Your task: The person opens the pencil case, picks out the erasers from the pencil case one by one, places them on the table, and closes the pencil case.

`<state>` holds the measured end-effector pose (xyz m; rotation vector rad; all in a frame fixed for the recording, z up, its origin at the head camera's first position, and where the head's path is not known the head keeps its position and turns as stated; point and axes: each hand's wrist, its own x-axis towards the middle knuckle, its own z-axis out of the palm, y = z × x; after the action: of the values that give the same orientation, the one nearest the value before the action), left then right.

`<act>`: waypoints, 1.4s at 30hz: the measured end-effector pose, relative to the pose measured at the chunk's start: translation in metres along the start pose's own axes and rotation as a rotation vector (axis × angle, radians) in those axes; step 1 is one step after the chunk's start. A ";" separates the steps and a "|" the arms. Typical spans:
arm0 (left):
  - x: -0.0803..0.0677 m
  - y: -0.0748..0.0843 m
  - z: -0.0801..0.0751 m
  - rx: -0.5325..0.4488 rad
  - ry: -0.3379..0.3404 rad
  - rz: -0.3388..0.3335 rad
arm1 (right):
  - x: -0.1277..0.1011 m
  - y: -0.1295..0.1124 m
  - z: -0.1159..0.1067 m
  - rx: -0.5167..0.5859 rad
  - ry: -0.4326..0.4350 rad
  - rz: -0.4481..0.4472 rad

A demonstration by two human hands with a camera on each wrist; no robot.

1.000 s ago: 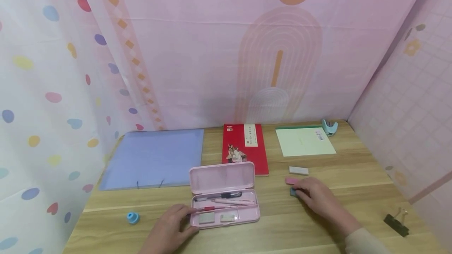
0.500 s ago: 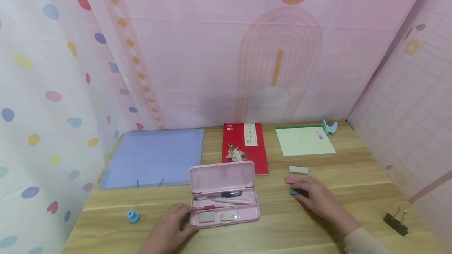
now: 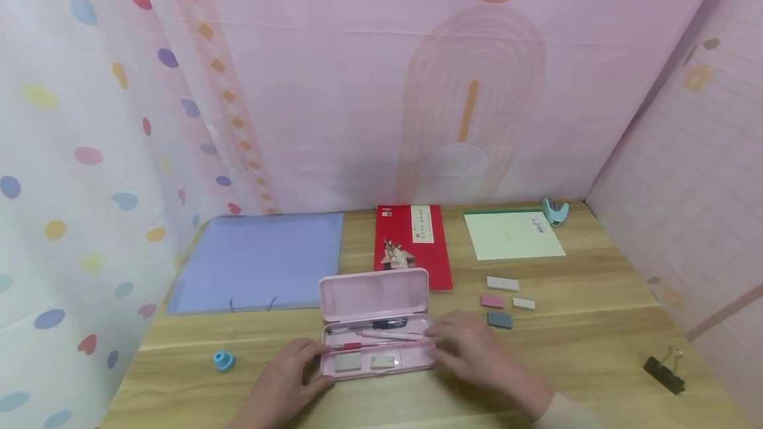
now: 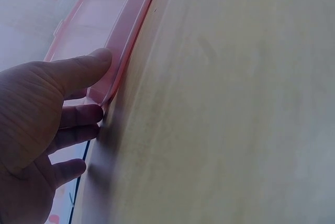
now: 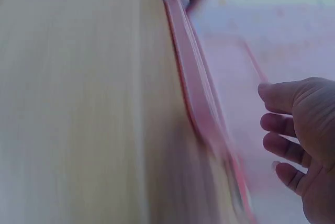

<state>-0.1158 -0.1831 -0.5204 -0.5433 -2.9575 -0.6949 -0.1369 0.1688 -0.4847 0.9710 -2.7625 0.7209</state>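
Note:
An open pink pencil case (image 3: 430, 366) lies on the table with its lid raised toward the back. Inside are a black pen (image 3: 390, 324), a pale pink pen (image 3: 387, 334), a red pen (image 3: 353, 347) and two pale erasers (image 3: 348, 361) in the front compartment. My left hand (image 3: 285, 379) holds the case's left end, thumb on the front wall in the left wrist view. At the right end, my right hand (image 3: 471, 353) holds nothing; its fingertips overlap the case's edge in the head view, while the right wrist view shows its fingers loosely bent.
Right of the case lie a white eraser (image 3: 503, 283), a pink eraser (image 3: 492, 301), a small white eraser (image 3: 524, 304) and a grey-blue eraser (image 3: 499, 320). Behind are a blue folder (image 3: 262, 260), red book (image 3: 442, 250) and pale green notebook (image 3: 507, 237). A binder clip (image 3: 664, 375) sits right.
My right hand has let go of the grey-blue eraser and moved left to the pencil case's right end, uncovering the small white eraser. My left hand has stayed at the case.

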 end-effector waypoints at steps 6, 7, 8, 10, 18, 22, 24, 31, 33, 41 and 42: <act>0.000 0.000 0.000 -0.013 0.006 0.009 | 0.028 -0.034 0.037 -0.012 -0.117 -0.109; 0.001 0.000 0.000 -0.014 0.005 0.013 | 0.030 -0.036 0.040 -0.015 -0.134 -0.108; 0.001 0.000 0.000 -0.013 0.005 0.014 | 0.032 -0.038 0.043 -0.015 -0.152 -0.098; 0.000 0.001 0.000 -0.015 0.003 0.010 | 0.036 -0.040 0.047 -0.018 -0.182 -0.087; -0.001 0.001 -0.001 -0.001 0.006 -0.004 | 0.040 -0.041 0.051 -0.053 -0.226 -0.099; 0.000 0.002 -0.002 0.005 0.001 -0.009 | 0.040 -0.041 0.052 -0.036 -0.242 -0.091; 0.000 0.002 -0.002 0.004 0.000 -0.010 | 0.040 -0.041 0.052 -0.025 -0.247 -0.093; 0.000 0.002 -0.002 0.001 -0.003 -0.015 | 0.039 -0.043 0.053 -0.007 -0.218 -0.132; 0.000 0.001 -0.002 0.001 -0.002 -0.014 | 0.039 -0.043 0.054 -0.007 -0.211 -0.144; 0.000 0.001 -0.001 -0.002 -0.007 -0.015 | 0.039 -0.042 0.055 0.028 -0.219 -0.123; 0.000 0.001 -0.001 -0.001 -0.008 -0.016 | 0.040 -0.042 0.055 0.037 -0.222 -0.115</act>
<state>-0.1158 -0.1829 -0.5186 -0.5244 -2.9718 -0.6979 -0.1396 0.0916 -0.5059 1.2776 -2.8560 0.6878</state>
